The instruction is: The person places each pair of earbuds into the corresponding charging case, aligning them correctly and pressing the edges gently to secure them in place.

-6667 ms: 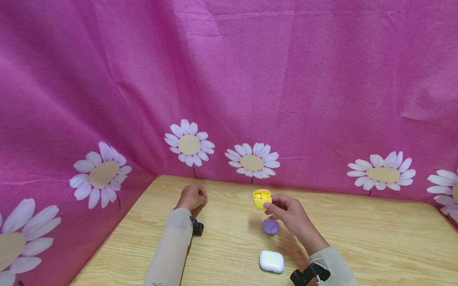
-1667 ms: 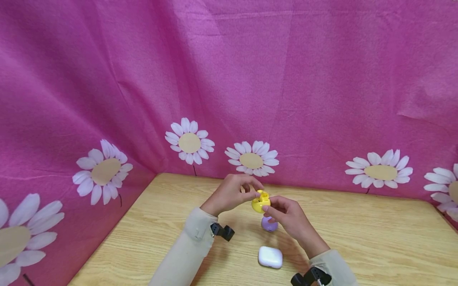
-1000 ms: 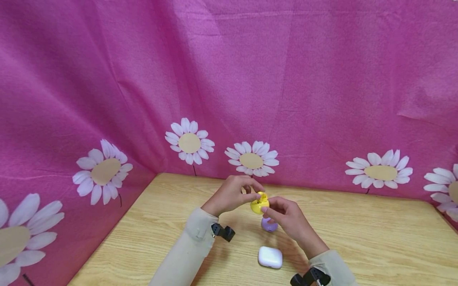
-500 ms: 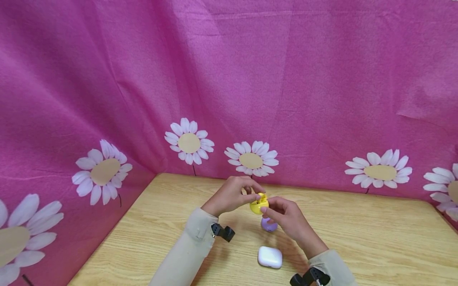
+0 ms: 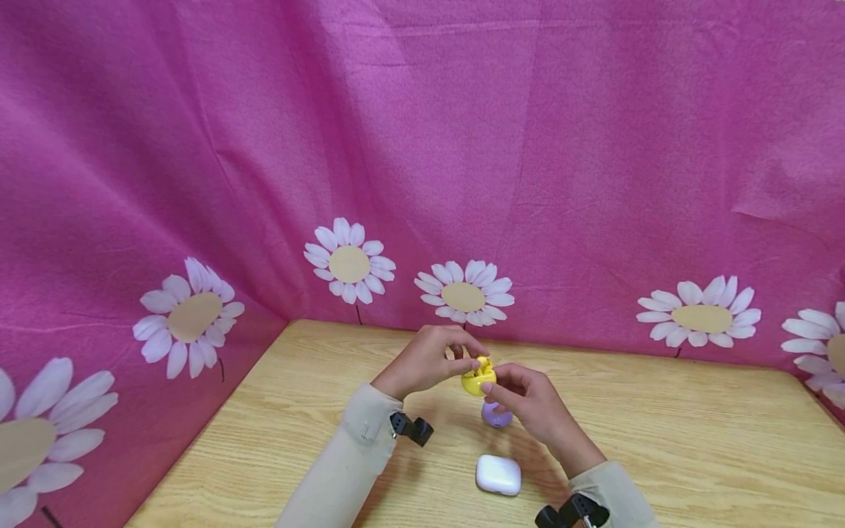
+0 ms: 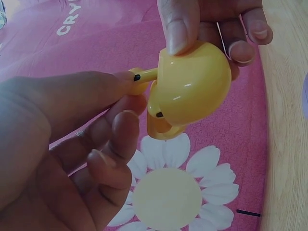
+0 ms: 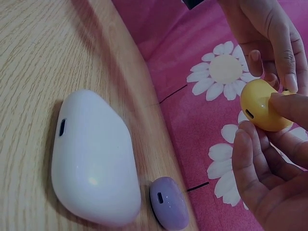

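Note:
In the head view, my right hand grips a small round yellow earbud case above the table, its lid up. My left hand reaches in from the left and pinches a yellow earbud between thumb and finger. The left wrist view shows that earbud's stem at the case opening; whether it is seated cannot be told. A second yellow earbud sits in the case beside it. From the right wrist view, the closed underside of the case with a dark port faces the camera.
A purple round case lies on the wooden table below the hands. Nearer stands a white earbud case, closed. A pink cloth with printed daisies hangs behind and at the left.
Several seconds ago my left hand rested on the table at the left; since then it has moved right to the yellow case and taken an earbud. Over the last second both hands barely move.

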